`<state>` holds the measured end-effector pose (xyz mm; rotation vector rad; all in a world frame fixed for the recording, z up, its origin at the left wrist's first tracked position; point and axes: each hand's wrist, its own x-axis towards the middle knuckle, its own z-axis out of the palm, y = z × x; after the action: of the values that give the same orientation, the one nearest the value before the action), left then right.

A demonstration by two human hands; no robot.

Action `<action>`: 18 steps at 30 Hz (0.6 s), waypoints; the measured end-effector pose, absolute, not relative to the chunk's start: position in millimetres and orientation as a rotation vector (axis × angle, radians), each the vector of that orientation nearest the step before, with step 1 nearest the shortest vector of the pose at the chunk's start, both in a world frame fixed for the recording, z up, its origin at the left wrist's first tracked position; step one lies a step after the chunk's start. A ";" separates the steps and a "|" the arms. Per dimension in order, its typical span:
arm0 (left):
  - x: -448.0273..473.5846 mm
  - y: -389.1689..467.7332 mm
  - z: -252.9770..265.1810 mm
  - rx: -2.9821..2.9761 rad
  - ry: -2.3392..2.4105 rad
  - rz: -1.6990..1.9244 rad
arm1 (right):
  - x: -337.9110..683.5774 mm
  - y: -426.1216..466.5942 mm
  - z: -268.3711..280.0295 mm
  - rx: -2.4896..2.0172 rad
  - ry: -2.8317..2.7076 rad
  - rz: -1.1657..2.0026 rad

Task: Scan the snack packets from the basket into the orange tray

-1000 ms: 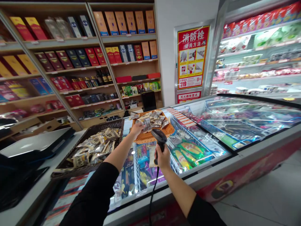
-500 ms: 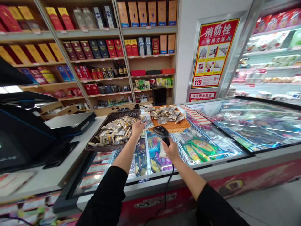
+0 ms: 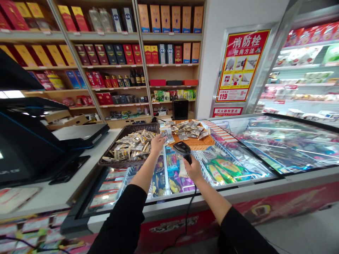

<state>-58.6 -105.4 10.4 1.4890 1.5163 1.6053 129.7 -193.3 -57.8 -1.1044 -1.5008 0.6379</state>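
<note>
1. The fingers of the right hand [image 3: 194, 170] were wrapped around one black scanner [image 3: 181, 147], covering most of its grip; its cable [image 3: 190, 208] was cut off at the bottom edge.
2. The fingers of the left hand [image 3: 158, 143], nearly closed, pinched one small packet [image 3: 167, 134] beside the orange basket's [image 3: 197, 142] left side; its print was illegible.
3. Two baskets, that one and a brown basket [image 3: 124, 163], stood on one freezer [image 3: 265, 187], their heaped packets [image 3: 134, 144] overlapping too much to count.
</note>
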 end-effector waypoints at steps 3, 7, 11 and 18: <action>-65.9 -123.0 23.0 1.638 1.711 1.803 | 130.7 -190.6 -62.3 -1.053 -1.412 0.743; -100.2 -153.5 40.1 1.573 2.340 1.698 | 132.1 -186.3 -65.4 -0.951 -1.231 0.918; -126.1 -168.6 46.6 1.582 2.735 1.251 | 129.9 -183.1 -65.2 -0.908 -1.063 1.035; -55.6 -105.5 47.9 2.247 2.152 1.183 | 127.9 -180.9 -60.5 -0.850 -0.828 1.087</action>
<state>-55.6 -105.5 47.9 2.2465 2.1517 1.1829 127.9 -180.9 -60.5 -0.8501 -0.8276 1.0868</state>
